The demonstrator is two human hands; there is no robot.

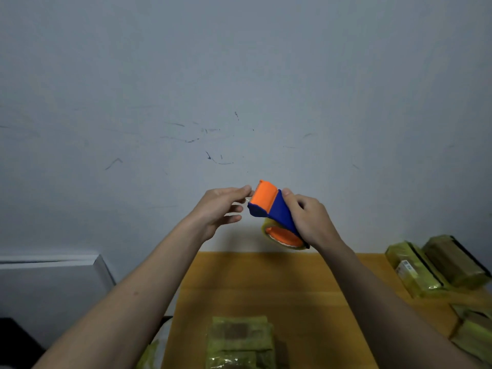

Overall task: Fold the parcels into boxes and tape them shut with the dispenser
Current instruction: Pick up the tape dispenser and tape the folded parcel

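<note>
Dispenser: blue and orange plastic tape dispenser [274, 209] held up above the wooden table [266, 283]
Right hand [310, 218]: wrapped around its blue body
Left hand [222, 206]: fingertips pinching at its orange front edge, other fingers loosely spread

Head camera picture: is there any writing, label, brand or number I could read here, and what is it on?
No text can be read.
Pale label on the wrapped parcel at the right of the table: print too small and blurred to read.
Dark patch on the near parcel: blurred, no letters legible.
Tape dispenser, gripped by the right hand: no visible marking.
Wall: scuff marks only, no writing.
</note>
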